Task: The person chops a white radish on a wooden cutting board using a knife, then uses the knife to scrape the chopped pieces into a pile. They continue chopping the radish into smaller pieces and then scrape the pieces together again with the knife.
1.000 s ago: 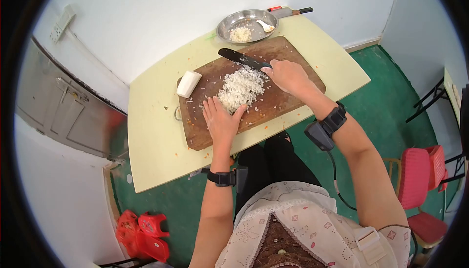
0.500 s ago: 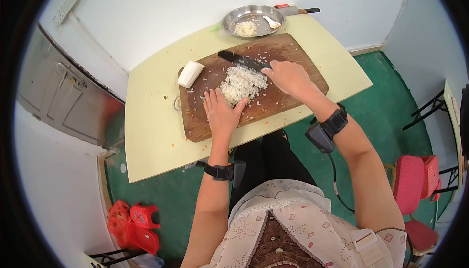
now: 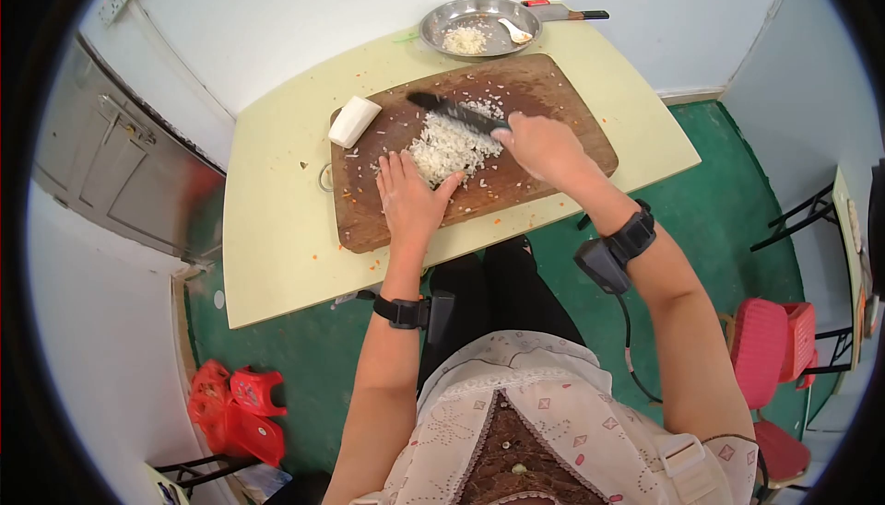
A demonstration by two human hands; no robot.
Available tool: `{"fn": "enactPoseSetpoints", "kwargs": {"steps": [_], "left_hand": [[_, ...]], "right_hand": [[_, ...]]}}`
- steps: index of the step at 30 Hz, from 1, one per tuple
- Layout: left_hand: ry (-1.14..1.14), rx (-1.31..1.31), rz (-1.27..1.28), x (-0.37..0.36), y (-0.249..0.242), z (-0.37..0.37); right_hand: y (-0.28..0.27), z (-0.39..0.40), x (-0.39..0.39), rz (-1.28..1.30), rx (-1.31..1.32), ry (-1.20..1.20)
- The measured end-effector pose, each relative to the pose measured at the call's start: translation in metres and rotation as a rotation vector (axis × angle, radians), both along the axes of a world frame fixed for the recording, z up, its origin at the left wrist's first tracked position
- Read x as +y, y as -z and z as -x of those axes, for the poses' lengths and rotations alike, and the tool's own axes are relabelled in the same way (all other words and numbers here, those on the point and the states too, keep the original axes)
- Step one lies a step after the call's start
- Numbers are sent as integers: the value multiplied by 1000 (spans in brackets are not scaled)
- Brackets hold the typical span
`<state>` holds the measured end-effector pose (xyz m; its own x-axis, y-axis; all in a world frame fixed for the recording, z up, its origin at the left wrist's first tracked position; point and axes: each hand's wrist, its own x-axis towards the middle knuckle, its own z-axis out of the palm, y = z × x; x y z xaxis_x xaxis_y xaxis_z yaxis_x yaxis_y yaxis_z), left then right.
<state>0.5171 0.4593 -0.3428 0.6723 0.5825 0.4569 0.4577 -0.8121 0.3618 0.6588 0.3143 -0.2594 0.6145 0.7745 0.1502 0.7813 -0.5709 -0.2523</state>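
Note:
My right hand (image 3: 544,147) grips the handle of a dark-bladed knife (image 3: 454,112), its blade blurred by motion and pointing left. Under and beside the blade lies a heap of finely chopped white vegetable (image 3: 447,150) on a brown wooden cutting board (image 3: 544,81). My left hand (image 3: 412,196) rests with fingers spread at the near left edge of the heap, thumb stretched toward it. A peeled white chunk of vegetable (image 3: 355,122) lies on the board's upper left corner.
Behind the board stands a round metal dish (image 3: 433,18) holding chopped white bits (image 3: 465,41) and a white spoon (image 3: 514,31). A second knife (image 3: 572,14) lies to its right. Red stools (image 3: 238,413) are at lower left, pink chairs (image 3: 761,348) at right.
The view has shifted slightly, so the table sits a little higher and further left. The knife stays over the chopped heap in my right hand; my left hand keeps its place beside it.

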Motion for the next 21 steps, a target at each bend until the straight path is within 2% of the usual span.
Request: {"fn": "enactPoseSetpoints", "kwargs": {"steps": [4, 7, 10, 13, 16, 18, 21], "left_hand": [[-26, 37, 31, -2, -3, 1], [-34, 46, 15, -1, -1, 1], [-28, 50, 32, -2, -4, 1], [-10, 20, 16, 0, 0, 0], [-17, 20, 2, 0, 0, 0], [-14, 16, 1, 0, 1, 0], [-7, 9, -1, 0, -2, 0]], "right_hand": [[-4, -4, -3, 39, 6, -34], [-16, 0, -3, 2, 69, 33], [7, 0, 0, -16, -16, -7], [-3, -3, -2, -3, -26, -34], [-15, -2, 0, -50, 19, 49], [1, -8, 1, -12, 2, 30], [-5, -10, 2, 31, 8, 33]]}}
